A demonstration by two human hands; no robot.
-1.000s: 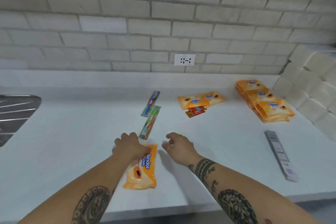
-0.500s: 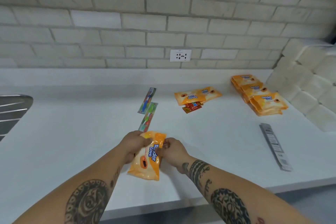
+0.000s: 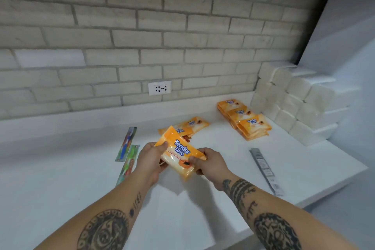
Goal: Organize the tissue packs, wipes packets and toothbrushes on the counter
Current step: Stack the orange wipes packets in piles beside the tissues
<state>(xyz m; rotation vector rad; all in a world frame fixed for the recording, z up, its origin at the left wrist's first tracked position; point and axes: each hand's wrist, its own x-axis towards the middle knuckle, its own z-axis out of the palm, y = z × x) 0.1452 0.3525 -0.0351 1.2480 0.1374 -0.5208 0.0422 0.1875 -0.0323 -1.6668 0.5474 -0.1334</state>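
Wipes packet (image 3: 181, 153): between both my hands, lifted clear of the counter (image 3: 60, 168), label up so I can sort it.
Left hand (image 3: 150, 160): pinches its upper-left end.
Right hand (image 3: 210, 163): grips its lower-right end.
Likely destination: orange stack (image 3: 251, 126), far right, beside the tissue packs (image 3: 300, 107).
Toothbrushes (image 3: 127, 143): lying flat to my left, well apart from either hand.

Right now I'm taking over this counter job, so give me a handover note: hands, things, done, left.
The left hand grips the left side of one orange wipes packet, right hand pinches its right side, above the counter.
Done: stacked orange packets at back right, beside the white tissue packs.
Left: the held packet, loose packets at centre, two toothbrushes at left, a long grey pack at right.
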